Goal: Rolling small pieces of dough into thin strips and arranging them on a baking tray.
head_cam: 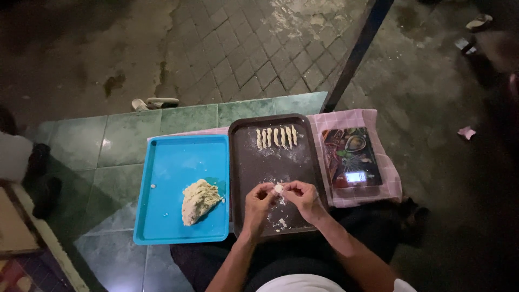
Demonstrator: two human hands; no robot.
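**Dough pinched between both hands over the dark tray**

Green tiled ledge (130, 146) outdoors: a blue plastic tray (162, 221) bears a pale dough mound (199, 201); right of it, over the dark metal tray (254, 162), left hand (259, 199) and right hand (304, 196) pinch a small white dough piece (278, 188) between fingertips, equally near

small dough piece (278, 188): pale, whitish, roundish lump; pinched between fingertips of both hands; held just above near end of dark brown tray (244, 167) | tray: rectangular, flour-dusted; lies flat beside blue tray
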